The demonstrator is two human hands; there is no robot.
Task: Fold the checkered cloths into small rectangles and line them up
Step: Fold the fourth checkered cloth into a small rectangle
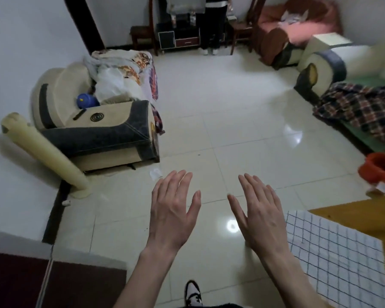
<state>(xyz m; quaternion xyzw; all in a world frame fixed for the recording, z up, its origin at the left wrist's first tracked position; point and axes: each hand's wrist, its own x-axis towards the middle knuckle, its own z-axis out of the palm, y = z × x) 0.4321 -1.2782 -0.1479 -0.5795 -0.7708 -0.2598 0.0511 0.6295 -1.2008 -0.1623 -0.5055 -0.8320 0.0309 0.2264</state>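
A white cloth with a thin dark-blue grid (333, 261) lies spread flat at the lower right, soft and slightly rippled, draped over the corner of a yellow-brown wooden surface (362, 216). Its near edge hangs just past the surface's rim.

Both hands are raised in front of the body, backs up, fingers straight and slightly spread, holding nothing. The left hand (172, 210) and the right hand (259, 215) hover side by side over the floor, apart from each other; the right one is just beside the cloth's left edge, and contact cannot be told. Bare forearms run down to the bottom edge.

The floor (220, 121) is glossy pale cream tile with thin grout lines and bright light reflections. On the left stands a beige and dark-grey padded armchair (98, 127) heaped with crumpled fabrics and a white plastic bag; a cream cylinder (45, 152) leans by it. On the right, a matching sofa (327, 70) carries a rumpled red, navy and white plaid blanket (360, 107). The walls are plain white.
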